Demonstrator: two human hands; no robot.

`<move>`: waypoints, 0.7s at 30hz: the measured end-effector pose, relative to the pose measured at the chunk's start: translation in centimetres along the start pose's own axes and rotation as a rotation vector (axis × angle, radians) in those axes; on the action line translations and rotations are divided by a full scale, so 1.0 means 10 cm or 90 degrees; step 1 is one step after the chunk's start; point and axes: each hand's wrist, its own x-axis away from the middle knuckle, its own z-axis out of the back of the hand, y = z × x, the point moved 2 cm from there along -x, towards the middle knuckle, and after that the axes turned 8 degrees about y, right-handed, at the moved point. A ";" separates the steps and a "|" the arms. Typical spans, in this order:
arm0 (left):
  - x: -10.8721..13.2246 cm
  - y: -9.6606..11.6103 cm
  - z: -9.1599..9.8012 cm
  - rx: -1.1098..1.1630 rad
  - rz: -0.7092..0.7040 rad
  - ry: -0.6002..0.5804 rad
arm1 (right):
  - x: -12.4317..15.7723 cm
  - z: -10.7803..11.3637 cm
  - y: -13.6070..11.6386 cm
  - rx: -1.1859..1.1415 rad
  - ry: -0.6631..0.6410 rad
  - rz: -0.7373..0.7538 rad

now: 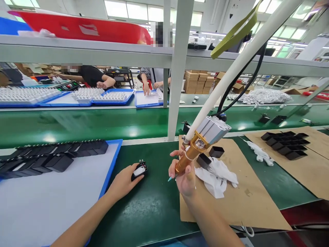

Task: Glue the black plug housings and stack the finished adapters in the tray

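My left hand (122,182) rests on the green bench and is closed on a small black charger body (139,170) with a white insert and metal prongs facing up. My right hand (184,175) is wrapped round a gold-coloured dispensing tool (189,155) with a pale blue tip (170,178) pointing down and left, a short way right of the charger. A grey block (212,129), a white tube (239,65) and a black cable run up from the tool.
A blue tray (113,161) at left holds rows of black charger shells (55,156). Brown cardboard (246,202) under my right hand carries a white cloth (216,176) and two loose shells. More shells (288,144) lie far right. Other people work across the green conveyor (102,123).
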 end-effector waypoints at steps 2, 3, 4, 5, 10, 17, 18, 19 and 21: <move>-0.04 -0.04 0.04 -0.017 0.020 0.027 | -0.01 0.00 0.00 -0.006 0.004 0.000; -0.06 -0.06 0.06 -0.030 0.029 0.046 | -0.01 -0.01 0.00 -0.009 0.004 -0.001; -0.08 -0.09 0.09 -0.048 0.040 0.068 | -0.01 -0.02 0.00 -0.010 0.003 -0.001; -0.10 -0.13 0.12 -0.072 0.052 0.090 | -0.02 -0.02 0.00 -0.012 0.001 -0.001; -0.18 -0.39 0.20 -0.196 0.144 0.128 | -0.02 -0.03 0.02 -0.024 0.001 0.007; -0.21 -0.40 0.32 -0.082 0.204 0.204 | -0.01 -0.05 0.01 -0.042 -0.003 0.004; -0.19 -0.36 0.36 -0.066 0.192 0.258 | -0.01 -0.06 0.01 -0.045 0.000 0.004; -0.17 -0.31 0.41 -0.052 0.168 0.313 | 0.00 -0.06 0.01 -0.046 0.004 0.005; -0.14 -0.21 0.48 -0.031 0.092 0.387 | 0.00 -0.06 0.02 -0.046 0.009 0.005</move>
